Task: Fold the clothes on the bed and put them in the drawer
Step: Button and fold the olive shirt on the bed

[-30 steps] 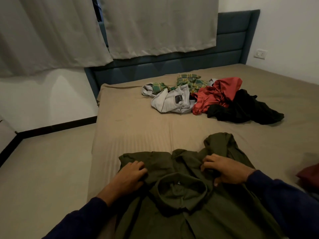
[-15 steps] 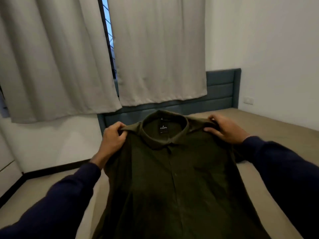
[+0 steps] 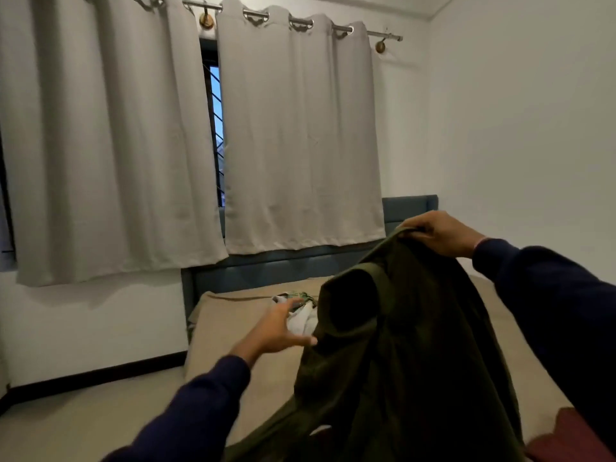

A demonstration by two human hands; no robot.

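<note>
Bed (image 3: 233, 328) under curtained window. Olive shirt (image 3: 400, 361) hangs above bed, gripped at shoulder by right hand (image 3: 440, 233). Left hand (image 3: 280, 331) released, fingers spread, thumb touching collar edge. Pile of clothes (image 3: 300, 311) behind, mostly hidden.

The olive-green shirt (image 3: 410, 355) hangs in the air at the near right, pinched at one shoulder by the right hand (image 3: 440, 232) and drooping from there in a long dark fold, its collar opening turned left. The left hand (image 3: 278, 328), fingers spread and straight, is just beside the collar edge, fingertips about touching the cloth. The shirt's lower part trails toward the near edge of the bed (image 3: 233, 328). Far on the bed, partly hidden behind the shirt, lies a crumpled heap of clothes (image 3: 301, 310), pale grey with a bit of green plaid
</note>
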